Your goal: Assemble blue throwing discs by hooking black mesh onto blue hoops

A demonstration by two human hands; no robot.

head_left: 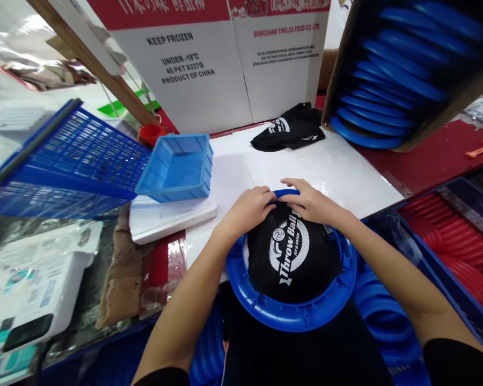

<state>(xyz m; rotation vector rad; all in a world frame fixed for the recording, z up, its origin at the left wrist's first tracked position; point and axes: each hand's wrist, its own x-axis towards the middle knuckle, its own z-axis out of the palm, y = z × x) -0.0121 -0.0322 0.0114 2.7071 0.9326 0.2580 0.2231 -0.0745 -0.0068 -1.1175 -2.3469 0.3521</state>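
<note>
A blue plastic ring [290,316] lies at the near edge of the white table [338,166], partly over my lap. A black mesh cloth [292,257] printed "Throw Ball" is stretched across it. My left hand [247,210] and my right hand [312,202] both sit at the ring's far rim, fingers curled and pressing the cloth's edge onto the rim. A second black printed cloth [290,131] lies crumpled farther back on the table.
A small blue basket [177,167] sits on a white board at left, beside a large tilted blue crate [64,161]. A cardboard box of stacked blue rings [390,69] leans at back right. Red rings [459,241] fill a bin at right. More blue rings [382,316] lie below.
</note>
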